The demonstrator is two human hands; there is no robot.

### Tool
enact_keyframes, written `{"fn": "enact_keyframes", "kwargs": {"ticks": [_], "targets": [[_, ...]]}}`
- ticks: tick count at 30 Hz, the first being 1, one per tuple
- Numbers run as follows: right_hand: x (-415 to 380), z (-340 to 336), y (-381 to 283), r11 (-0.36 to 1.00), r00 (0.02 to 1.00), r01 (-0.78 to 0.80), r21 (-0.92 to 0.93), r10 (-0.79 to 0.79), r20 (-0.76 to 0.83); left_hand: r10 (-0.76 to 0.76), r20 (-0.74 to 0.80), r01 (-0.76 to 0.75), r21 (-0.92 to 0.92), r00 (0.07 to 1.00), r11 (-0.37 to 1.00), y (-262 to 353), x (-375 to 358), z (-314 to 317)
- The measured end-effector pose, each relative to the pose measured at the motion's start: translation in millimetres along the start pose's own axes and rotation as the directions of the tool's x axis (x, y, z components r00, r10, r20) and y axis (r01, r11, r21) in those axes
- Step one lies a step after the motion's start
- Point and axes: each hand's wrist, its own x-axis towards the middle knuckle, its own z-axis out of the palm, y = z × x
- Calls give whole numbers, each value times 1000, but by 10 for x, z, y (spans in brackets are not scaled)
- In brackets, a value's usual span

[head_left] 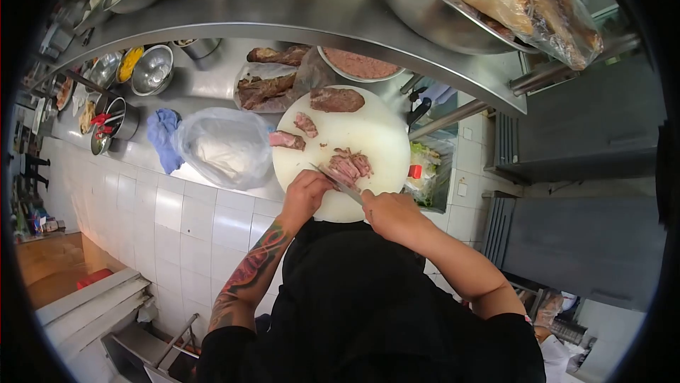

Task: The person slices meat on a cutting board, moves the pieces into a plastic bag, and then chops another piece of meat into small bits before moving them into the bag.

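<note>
My right hand (389, 214) is closed around the handle of a knife (343, 184), whose blade points up and left over the round white cutting board (386, 135). My left hand (307, 192) is at the board's lower left with its fingers bent together near the blade; whatever they pinch is hidden. Sliced meat (348, 165) lies in a small pile just above the blade. A narrow meat piece (287, 140) rests at the board's left edge, a small chunk (306, 124) above it, and a larger browned piece (337, 99) near the top.
Left of the board are a plastic bag (225, 148) and a blue cloth (164, 139). Bagged meat (265, 89) and a bowl of ground meat (360, 64) stand behind it. A steel shelf (283, 11) crosses above; a vegetable bin (423, 174) sits right.
</note>
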Motion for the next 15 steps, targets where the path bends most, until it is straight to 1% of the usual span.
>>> {"fn": "enact_keyframes", "kwargs": {"ticks": [1, 3, 4, 6, 7, 9, 10, 11, 12, 13, 15], "targets": [[75, 91, 9, 1000, 1000, 2, 4, -2, 5, -8, -12, 8, -14, 1000, 1000, -4, 3, 1], [310, 321, 106, 1000, 998, 8, 9, -7, -70, -8, -29, 7, -30, 1000, 1000, 0, 10, 19], [352, 338, 160, 1000, 997, 14, 5, -14, -78, -22, -12, 21, -30, 1000, 999, -9, 11, 17], [334, 337, 239, 993, 976, 120, 10, -116, -187, -25, 19, 25, -27, 1000, 999, -9, 5, -26], [280, 311, 249, 992, 974, 122, 11, -118, -193, -4, 35, 4, -17, 999, 1000, 0, 15, -47], [98, 300, 231, 995, 971, 85, 59, -69, -230, 13, 51, -13, -4, 999, 1000, 17, 11, -55], [60, 366, 256, 994, 971, 86, 61, -70, -230, 6, 26, -6, 1, 1000, 1000, 27, 9, -31], [42, 475, 301, 994, 959, 89, 70, -67, -275, 0, 3, 0, 5, 1000, 1000, 30, 1, -9], [24, 588, 355, 993, 946, 90, 80, -60, -320, 2, 7, -2, 5, 1000, 1000, 19, -21, 7], [13, 710, 435, 992, 944, 89, 85, -56, -324, -8, 19, 8, -21, 1000, 1000, 1, -35, 16], [22, 811, 537, 954, 846, 254, 157, -140, -515, -16, 30, 17, -39, 999, 999, -6, -1, -36]]}}
